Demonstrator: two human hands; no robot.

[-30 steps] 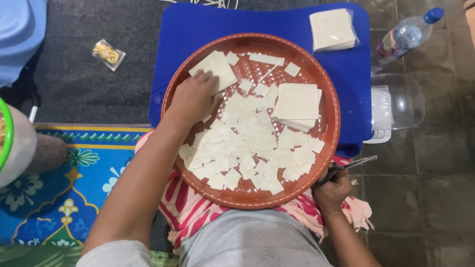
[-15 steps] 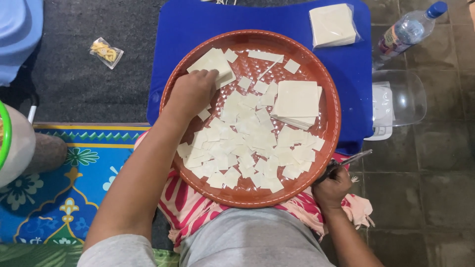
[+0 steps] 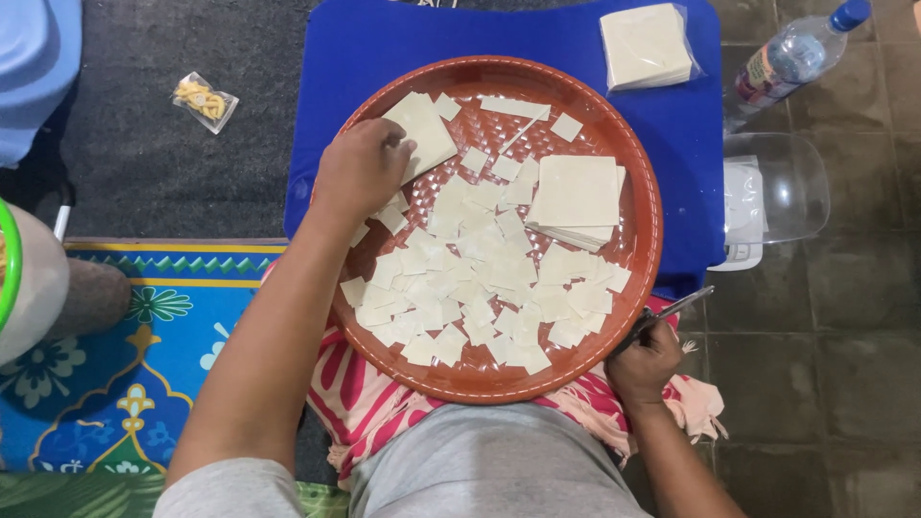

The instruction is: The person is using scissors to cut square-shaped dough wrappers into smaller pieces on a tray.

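Observation:
A round brown tray (image 3: 645, 240) rests on a blue board (image 3: 374, 58) and holds several small cream dough squares (image 3: 480, 278). A stack of larger sheets (image 3: 576, 197) lies at its right side. My left hand (image 3: 363, 168) rests on the tray's upper left, fingers curled onto a larger cream sheet (image 3: 424, 134). My right hand (image 3: 645, 360) sits at the tray's lower right rim, closed on a thin metal knife (image 3: 676, 309) that points up and right.
A wrapped pack of cream sheets (image 3: 648, 45) lies on the board's far right corner. A plastic water bottle (image 3: 791, 58) and a clear container (image 3: 772, 197) stand on the tiled floor to the right. A small snack packet (image 3: 203, 99) lies on the dark mat.
My left hand has shifted slightly up and right onto the larger sheet. The right hand and knife stay at the rim.

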